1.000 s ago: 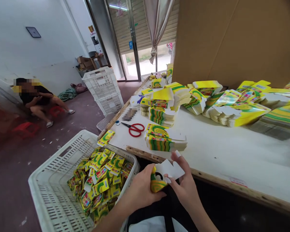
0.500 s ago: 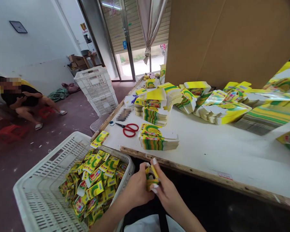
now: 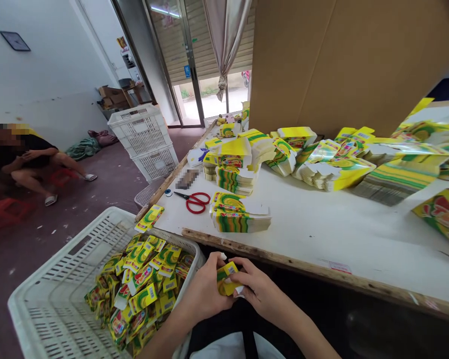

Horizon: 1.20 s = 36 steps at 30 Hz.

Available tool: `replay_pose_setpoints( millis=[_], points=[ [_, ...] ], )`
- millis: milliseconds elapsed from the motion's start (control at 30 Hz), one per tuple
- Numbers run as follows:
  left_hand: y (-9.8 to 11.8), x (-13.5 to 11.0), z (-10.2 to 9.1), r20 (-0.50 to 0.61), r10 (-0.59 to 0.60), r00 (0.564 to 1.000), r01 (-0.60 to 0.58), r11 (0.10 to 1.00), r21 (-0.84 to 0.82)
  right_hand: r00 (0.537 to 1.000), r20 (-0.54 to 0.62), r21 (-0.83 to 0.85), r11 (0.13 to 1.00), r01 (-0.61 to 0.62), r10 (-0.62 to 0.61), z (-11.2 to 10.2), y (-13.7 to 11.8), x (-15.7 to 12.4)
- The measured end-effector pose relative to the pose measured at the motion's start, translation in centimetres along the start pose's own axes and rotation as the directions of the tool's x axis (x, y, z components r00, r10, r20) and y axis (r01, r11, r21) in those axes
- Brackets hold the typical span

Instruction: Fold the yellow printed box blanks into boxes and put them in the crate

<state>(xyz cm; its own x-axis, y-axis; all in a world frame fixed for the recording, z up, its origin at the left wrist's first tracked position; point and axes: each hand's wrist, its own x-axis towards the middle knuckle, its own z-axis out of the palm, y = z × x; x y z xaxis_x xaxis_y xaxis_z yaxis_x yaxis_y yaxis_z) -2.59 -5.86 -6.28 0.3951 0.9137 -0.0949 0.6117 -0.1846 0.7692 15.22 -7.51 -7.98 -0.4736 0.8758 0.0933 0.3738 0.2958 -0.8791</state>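
A small yellow and green carton is held between my two hands, in front of the table edge. My left hand grips it from the left, thumb up along its side. From the right, my right hand has its fingers on the same carton, near its end. Part of the carton is hidden by my fingers. To the left, a white plastic crate holds a heap of similar small cartons. Just beyond my hands, a stack of flat cartons lies on the table.
Red-handled scissors lie on the white table, which has a wooden edge. More flat carton stacks line its back, before a large cardboard sheet. Stacked crates stand on the floor. A person sits at far left.
The carton now shows a closed, boxier form, where its end looked open before. My right hand's fingers have moved over it. The view has shifted slightly to the right.
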Motion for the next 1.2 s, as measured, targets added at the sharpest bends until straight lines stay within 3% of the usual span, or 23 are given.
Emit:
replay_pose_setpoints(
  millis=[133,267,433,533,667,800,867,933,1000,1100,1200],
  points=[
    [0.3,0.0,0.0,0.001,0.011,1.0,-0.011,1.0,0.008,0.998,0.061,-0.016,1.0,-0.018,0.019,-0.7,-0.4,0.2],
    [0.6,0.3,-0.1,-0.026,0.017,1.0,-0.016,1.0,0.025,0.999,0.02,-0.02,0.999,-0.047,0.048,0.0,-0.4,0.3],
    [0.6,0.3,-0.3,0.08,-0.023,0.996,0.025,0.999,-0.025,0.995,0.099,0.048,0.998,-0.035,0.03,-1.1,-0.5,0.3],
    [0.6,0.1,0.1,0.078,-0.043,0.996,0.042,0.999,0.003,0.992,0.123,0.047,0.998,-0.038,0.032,-1.6,-0.5,0.3],
    [0.8,-0.1,0.3,-0.001,-0.04,0.999,0.04,0.998,0.048,0.994,-0.068,0.102,0.992,-0.079,0.086,0.6,-0.4,0.5],
    [-0.4,-0.6,-2.2,-0.064,-0.024,0.998,0.034,0.988,0.15,0.972,-0.219,0.148,0.988,-0.053,0.085,1.7,-0.7,1.5],
    [-1.8,-1.0,-4.4,-0.167,-0.008,0.986,0.056,0.957,0.284,0.953,-0.299,0.088,0.996,-0.033,0.058,0.1,-0.9,3.0],
    [-3.3,-1.4,-6.3,-0.317,0.009,0.948,0.127,0.906,0.405,0.897,-0.441,-0.046,0.998,-0.043,0.019,-2.5,-1.1,4.9],
    [-4.4,-1.5,-7.3,-0.384,0.032,0.923,0.156,0.88,0.448,0.844,-0.536,-0.205,0.972,-0.116,-0.012,-5.2,-1.1,6.9],
    [-4.2,-1.0,-7.4,-0.313,0.097,0.945,0.053,0.897,0.439,0.84,-0.539,-0.381,0.871,-0.311,0.064,-7.6,-0.6,9.4],
    [-2.4,1.1,-6.9,-0.219,0.182,0.959,-0.078,0.908,0.413,0.871,-0.48,-0.424,0.843,-0.331,0.101,-8.0,0.1,10.6]
  ],
)
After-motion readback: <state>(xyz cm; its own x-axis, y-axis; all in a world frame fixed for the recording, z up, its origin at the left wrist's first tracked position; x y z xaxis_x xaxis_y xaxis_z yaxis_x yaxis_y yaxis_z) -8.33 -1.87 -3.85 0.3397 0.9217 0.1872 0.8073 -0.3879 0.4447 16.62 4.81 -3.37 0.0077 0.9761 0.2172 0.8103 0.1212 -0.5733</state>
